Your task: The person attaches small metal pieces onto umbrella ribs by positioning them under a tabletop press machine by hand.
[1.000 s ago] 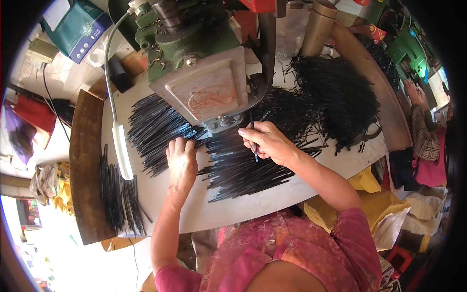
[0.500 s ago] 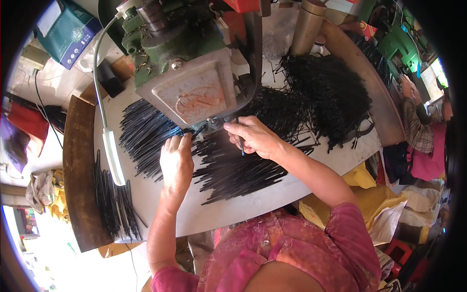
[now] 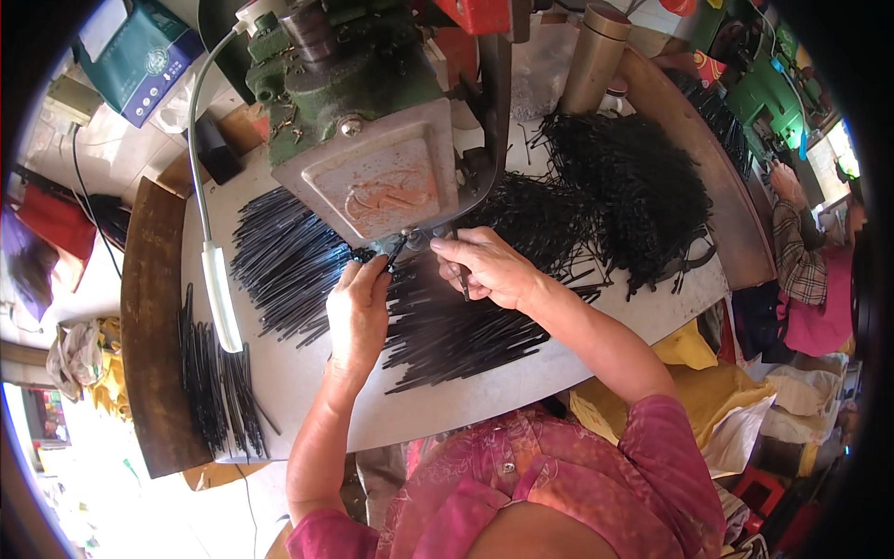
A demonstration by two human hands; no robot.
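Note:
Under the head of a green machine [image 3: 307, 107] with a worn metal cover plate, both my hands work close together. My left hand [image 3: 360, 312] pinches a thin black strip [image 3: 397, 250] near the small metal tooling at the head's lower end. Just to its right, my right hand [image 3: 492, 268] is closed around another slim dark strip [image 3: 465, 282], which points down from the fingers. Left of the tooling spreads a bundle of straight black strips [image 3: 284, 265]. A second bundle of black strips [image 3: 456, 345] lies beneath and in front of my hands.
A large tangled heap of black pieces [image 3: 633, 186] covers the right of the pale worktop [image 3: 307, 410]. More strips [image 3: 219, 391] lie by the brown raised edge [image 3: 158, 326]. A lamp [image 3: 221, 298] hangs at left; a metal flask [image 3: 596, 56] stands behind. Another person's hand [image 3: 787, 184] is far right.
My left hand has shifted right and slightly up, closer to my right hand, and its strip now shows at the tooling. The whole view has moved slightly. My right hand keeps its grip.

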